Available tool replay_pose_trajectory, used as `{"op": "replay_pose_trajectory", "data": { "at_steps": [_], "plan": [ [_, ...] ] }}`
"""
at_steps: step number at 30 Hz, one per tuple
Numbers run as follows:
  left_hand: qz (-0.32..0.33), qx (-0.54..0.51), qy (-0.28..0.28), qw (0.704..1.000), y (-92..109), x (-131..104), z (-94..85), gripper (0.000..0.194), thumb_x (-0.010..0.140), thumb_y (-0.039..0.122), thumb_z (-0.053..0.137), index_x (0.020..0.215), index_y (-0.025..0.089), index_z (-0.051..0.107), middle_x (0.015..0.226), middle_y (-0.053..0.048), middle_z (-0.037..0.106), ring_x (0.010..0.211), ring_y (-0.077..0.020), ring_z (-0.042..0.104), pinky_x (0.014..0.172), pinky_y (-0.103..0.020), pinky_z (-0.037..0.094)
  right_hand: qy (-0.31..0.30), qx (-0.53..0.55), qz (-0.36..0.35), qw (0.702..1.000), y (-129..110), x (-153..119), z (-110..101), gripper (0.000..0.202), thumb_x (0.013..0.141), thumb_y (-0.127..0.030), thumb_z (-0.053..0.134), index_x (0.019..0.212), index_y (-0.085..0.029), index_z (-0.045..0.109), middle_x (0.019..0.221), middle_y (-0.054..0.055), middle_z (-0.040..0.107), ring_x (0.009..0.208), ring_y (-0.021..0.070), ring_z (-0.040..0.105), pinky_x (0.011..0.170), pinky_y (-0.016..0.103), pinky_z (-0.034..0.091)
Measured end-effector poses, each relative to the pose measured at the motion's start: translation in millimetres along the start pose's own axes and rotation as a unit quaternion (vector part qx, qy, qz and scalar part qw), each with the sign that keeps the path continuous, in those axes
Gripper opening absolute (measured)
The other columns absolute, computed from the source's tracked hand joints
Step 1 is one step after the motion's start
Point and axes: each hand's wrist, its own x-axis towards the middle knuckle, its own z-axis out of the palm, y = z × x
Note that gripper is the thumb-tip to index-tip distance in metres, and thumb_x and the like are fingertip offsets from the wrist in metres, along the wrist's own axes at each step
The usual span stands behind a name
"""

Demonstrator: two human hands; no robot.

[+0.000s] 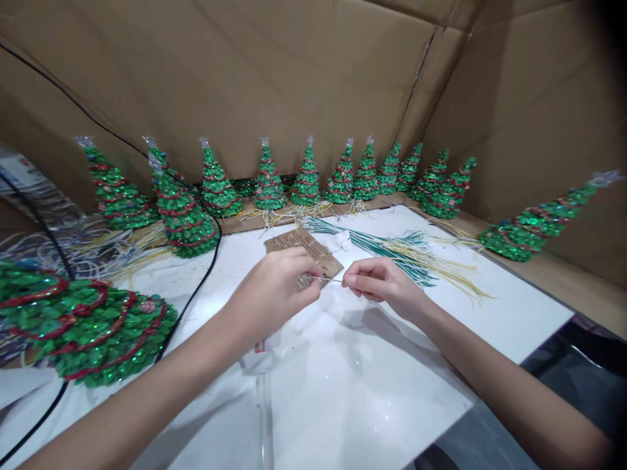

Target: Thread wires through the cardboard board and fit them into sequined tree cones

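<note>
Both hands are raised over the middle of the white table (313, 391). A thin, light-coloured wire or stick (330, 280) spans the gap between them. My left hand (281, 281) is closed, its fingers pinched round the left end of this thin piece. Pinched fingertips of my right hand (379, 282) hold the other end. Just behind the hands lies a piece of brown cardboard (326, 259) with small marks or bits on it. A small white clump (345, 240) rests beside the cardboard.
Green and yellow wires (406, 253) lie behind my right hand. Small green trees (306, 177) line the back edge. A large tree (108, 326) and a black cable (200, 281) are at left. A clear plastic object (259, 359) sits below my left hand.
</note>
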Motion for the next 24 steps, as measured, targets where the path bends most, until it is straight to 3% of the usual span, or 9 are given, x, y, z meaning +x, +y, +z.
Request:
{"op": "replay_pose_trajectory", "data": {
  "at_steps": [9, 18, 21, 24],
  "plan": [
    [0.067, -0.001, -0.011, 0.998, -2, 1, -4.3, 0.019, 0.079, 0.006, 0.053, 0.07, 0.013, 0.068, 0.065, 0.0, 0.06, 0.061, -0.0105, 0.053, 0.06, -0.021, 0.038, -0.022, 0.032, 0.006, 0.999, 3, -1, -2, 0.024, 0.07, -0.035, 0.068, 0.069, -0.012, 0.067, 0.049, -0.004, 0.046, 0.041, 0.0035, 0.028, 0.041, 0.023, 0.011],
    [0.071, -0.003, -0.009, 0.997, -4, 1, -4.7, 0.024, 0.079, 0.008, 0.05, 0.067, 0.014, 0.071, 0.061, -0.001, 0.062, 0.055, -0.01, 0.053, 0.056, -0.021, 0.038, -0.027, 0.048, 0.021, 0.998, 3, -1, 0, 0.022, 0.068, -0.033, 0.07, 0.067, -0.012, 0.068, 0.045, -0.006, 0.042, 0.04, 0.0033, 0.026, 0.041, 0.022, 0.01],
    [0.05, -0.03, -0.027, 0.998, -4, 2, -8.4, 0.024, 0.077, 0.009, 0.051, 0.072, 0.014, 0.073, 0.066, -0.001, 0.068, 0.061, -0.0113, 0.058, 0.06, -0.021, 0.041, -0.022, 0.049, 0.018, 0.998, 3, -1, 0, 0.021, 0.068, -0.033, 0.07, 0.067, -0.011, 0.068, 0.045, -0.005, 0.043, 0.04, 0.0034, 0.026, 0.04, 0.022, 0.01],
    [-0.025, -0.082, -0.051, 0.995, -4, 3, -15.7, 0.026, 0.078, 0.013, 0.05, 0.081, 0.016, 0.076, 0.072, -0.001, 0.073, 0.067, -0.0129, 0.063, 0.063, -0.022, 0.045, -0.019, 0.053, 0.013, 0.998, 3, -1, -1, 0.024, 0.069, -0.036, 0.069, 0.068, -0.012, 0.068, 0.046, -0.005, 0.043, 0.04, 0.0036, 0.026, 0.04, 0.022, 0.01]
  ]
}}
